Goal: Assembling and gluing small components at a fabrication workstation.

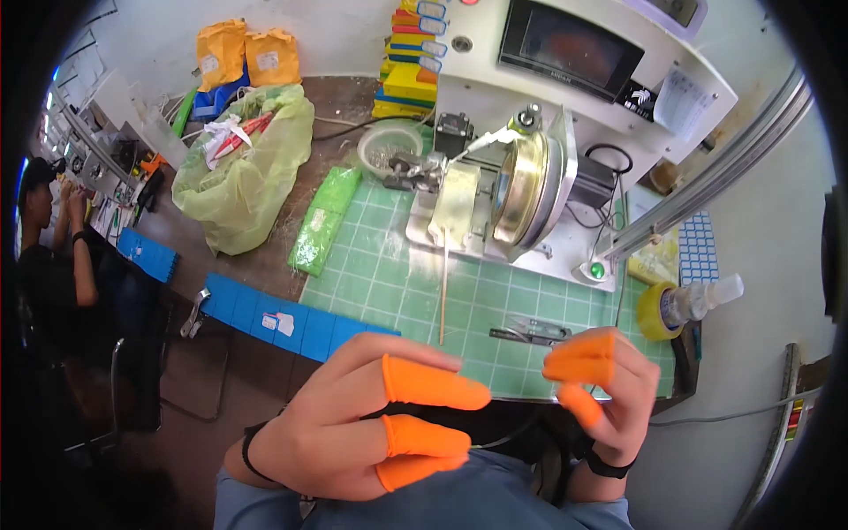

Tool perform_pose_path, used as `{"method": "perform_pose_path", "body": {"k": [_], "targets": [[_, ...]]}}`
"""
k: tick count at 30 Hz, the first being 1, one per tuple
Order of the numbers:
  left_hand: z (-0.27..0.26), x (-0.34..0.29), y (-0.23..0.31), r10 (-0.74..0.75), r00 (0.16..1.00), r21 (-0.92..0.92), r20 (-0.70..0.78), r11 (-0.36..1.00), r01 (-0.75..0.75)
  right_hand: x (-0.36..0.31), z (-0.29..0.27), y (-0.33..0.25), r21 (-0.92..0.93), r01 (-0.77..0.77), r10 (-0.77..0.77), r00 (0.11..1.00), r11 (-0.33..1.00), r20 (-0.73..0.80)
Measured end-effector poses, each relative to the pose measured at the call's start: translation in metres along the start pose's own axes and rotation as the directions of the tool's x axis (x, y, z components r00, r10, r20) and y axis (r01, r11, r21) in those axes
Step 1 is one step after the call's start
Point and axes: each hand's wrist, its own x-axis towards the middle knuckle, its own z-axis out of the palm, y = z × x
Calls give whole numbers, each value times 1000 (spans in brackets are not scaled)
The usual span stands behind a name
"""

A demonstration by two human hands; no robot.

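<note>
Orange finger cots cover several fingertips on both hands. My left hand (340,420) hovers at the mat's near edge, its fingers stretched out and parted, nothing visible in them. To its right, my right hand (618,380) is raised with bent fingers; a gap shows between thumb and fingers, and I see nothing held. Just beyond the right hand, tweezers (534,330) and a dark slim tool lie on the green cutting mat (389,287). A thin wooden stick (443,300) points toward me from the machine's base. Behind it stands a brass-coloured wheel (519,190) on the machine.
A blue strip (265,314) runs along the table's front left edge, with a green packet (325,221) and a plastic bag (252,177) beyond. A white tub (389,146) stands beside the machine. Tape (658,311) and a clear bottle (702,299) sit right. Another person (53,256) is far left.
</note>
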Motion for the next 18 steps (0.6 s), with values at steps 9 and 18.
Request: {"method": "perform_pose_path", "body": {"k": [9, 18], "targets": [[26, 6, -5, -293, 955, -460, 52, 842, 284, 8, 29, -14, 460, 288, -245, 958, 840, -152], [31, 10, -16, -228, 972, -471, 61, 852, 229, 1, 33, -14, 487, 251, -182, 966, 837, -185]]}}
